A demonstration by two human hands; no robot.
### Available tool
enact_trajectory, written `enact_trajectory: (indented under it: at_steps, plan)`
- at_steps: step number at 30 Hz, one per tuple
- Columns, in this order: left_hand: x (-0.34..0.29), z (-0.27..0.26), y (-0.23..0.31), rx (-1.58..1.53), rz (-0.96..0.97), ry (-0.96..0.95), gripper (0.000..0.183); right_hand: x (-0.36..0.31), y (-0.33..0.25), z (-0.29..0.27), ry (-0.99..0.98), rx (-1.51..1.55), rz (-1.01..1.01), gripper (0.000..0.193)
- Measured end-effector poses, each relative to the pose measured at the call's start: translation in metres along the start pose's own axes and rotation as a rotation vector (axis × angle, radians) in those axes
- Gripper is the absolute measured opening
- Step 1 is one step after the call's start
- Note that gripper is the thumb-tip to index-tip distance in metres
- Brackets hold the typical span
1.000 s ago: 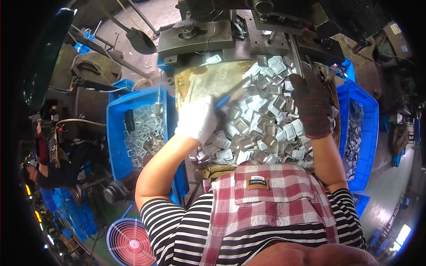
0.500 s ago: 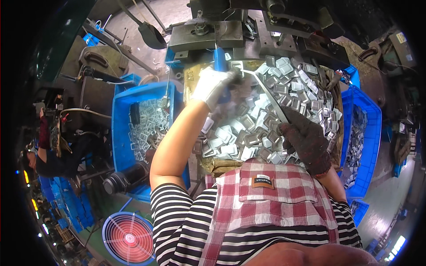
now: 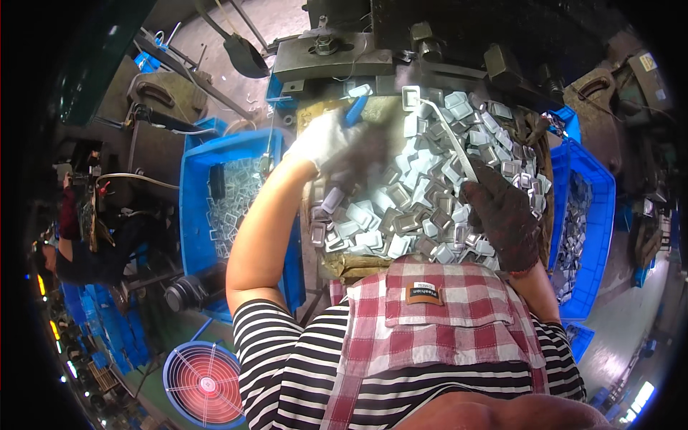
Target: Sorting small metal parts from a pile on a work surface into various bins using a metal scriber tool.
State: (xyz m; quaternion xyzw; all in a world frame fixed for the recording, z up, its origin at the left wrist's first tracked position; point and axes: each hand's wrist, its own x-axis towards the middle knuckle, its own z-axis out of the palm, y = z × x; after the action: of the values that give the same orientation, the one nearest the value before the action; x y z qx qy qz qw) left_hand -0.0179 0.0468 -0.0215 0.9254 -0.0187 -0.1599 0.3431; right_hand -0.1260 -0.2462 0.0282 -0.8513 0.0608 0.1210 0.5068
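Note:
My left hand (image 3: 322, 145), in a white glove, is closed around a blue-handled tool (image 3: 354, 112); its working end cannot be made out clearly. A small pale metal part (image 3: 360, 91) lies at the far end of that handle, by the press edge. My right hand (image 3: 504, 215), in a dark glove, grips long metal tweezers (image 3: 453, 137). Their tips meet a small rectangular metal cup (image 3: 411, 98) at the far side of the work surface. Below and between the hands spreads a heap of similar metal cups (image 3: 408, 197).
A dark press (image 3: 333, 56) with bolted blocks spans the far side. A blue bin (image 3: 193, 208) of metal frames stands left, another blue bin (image 3: 602, 208) with parts right. A red-and-blue fan (image 3: 206, 383) is at lower left. Another person (image 3: 107, 247) sits far left.
My left hand has drawn back leftward from the press with the blue-handled tool. The tweezers have shifted right, with a cup at their tips. The press's dark upper part now hides the right-hand die.

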Motion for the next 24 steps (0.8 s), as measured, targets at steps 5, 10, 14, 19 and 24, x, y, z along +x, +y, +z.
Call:
enact_trajectory:
  at_steps: [5, 10, 14, 19, 24]
  plan:
    - [0.03, -0.02, 0.044, 0.353, 0.126, 0.044, 0.039, 0.006, 0.014, -0.019, 0.162, -0.028, -0.011, 0.04]
    - [0.064, -0.04, 0.098, 0.524, 0.196, -0.043, 0.036, 0.01, 0.008, -0.036, 0.298, 0.015, -0.069, 0.038]
    - [0.093, -0.032, 0.107, 0.576, 0.117, -0.166, 0.032, 0.019, -0.012, -0.021, 0.344, 0.123, -0.07, 0.036]
    - [0.067, -0.007, 0.077, 0.216, 0.152, 0.283, 0.035, 0.044, -0.001, -0.019, 0.298, 0.042, -0.244, 0.031]
    - [-0.006, 0.004, 0.063, 0.117, 0.019, -0.098, 0.033, 0.084, 0.017, -0.005, 0.321, -0.111, -0.32, 0.03]
